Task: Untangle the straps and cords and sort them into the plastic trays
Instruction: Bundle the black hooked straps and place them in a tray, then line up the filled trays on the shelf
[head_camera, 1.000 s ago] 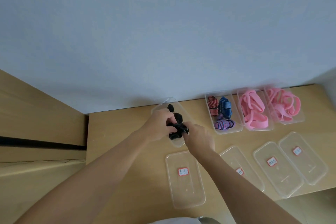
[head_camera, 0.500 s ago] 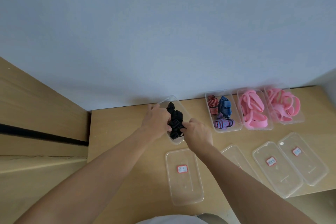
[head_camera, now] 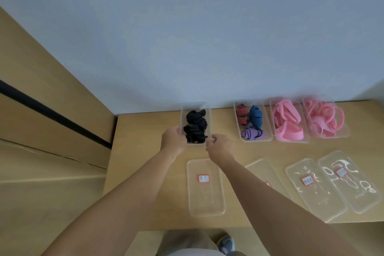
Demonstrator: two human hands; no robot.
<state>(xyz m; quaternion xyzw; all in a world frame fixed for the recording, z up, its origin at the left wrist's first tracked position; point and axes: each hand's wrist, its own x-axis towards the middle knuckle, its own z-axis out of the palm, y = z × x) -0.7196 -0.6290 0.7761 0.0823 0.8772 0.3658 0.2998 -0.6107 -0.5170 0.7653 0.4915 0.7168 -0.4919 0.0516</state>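
**Black straps boxed, tray squared to the wall**

Pulled out of the black straps (head_camera: 195,127) since half a second ago and shifted to the tray (head_camera: 182,117) itself, now turned from a slant to lie square with the wall (head_camera: 187,48). On the left hand (head_camera: 173,139), fingers (head_camera: 179,131) curled round the near left corner, holding the rim. On the right hand (head_camera: 219,148), fingertips (head_camera: 211,138) drawn narrow at the near right corner; impossible to tell whether pinching the rim or only touching it.

Inside that tray, at the back of the desk (head_camera: 145,172) close to the wall: the black straps, bundled and all within the walls. Probably the last nudge of this sorting step.

To do it well:
- Keep the tray flat on the desk and slide rather than lift.
- Push evenly from both corners.
- Line it up with the row to the right without tipping the bundle out.
- Go easy on the squeeze; thin clear plastic, likely to flex.

Further right, well apart: a tray of striped cords (head_camera: 252,122), then wide pink straps (head_camera: 287,124) and thin pink straps (head_camera: 324,118) in two more trays, close side by side. Nearer the body, four clear lids (head_camera: 313,191) with red-edged labels. Of these, only the nearest lid (head_camera: 205,197), just below the wrists, close enough to be caught by a forearm on drawing back. At the bottom edge, a shoe (head_camera: 226,244).
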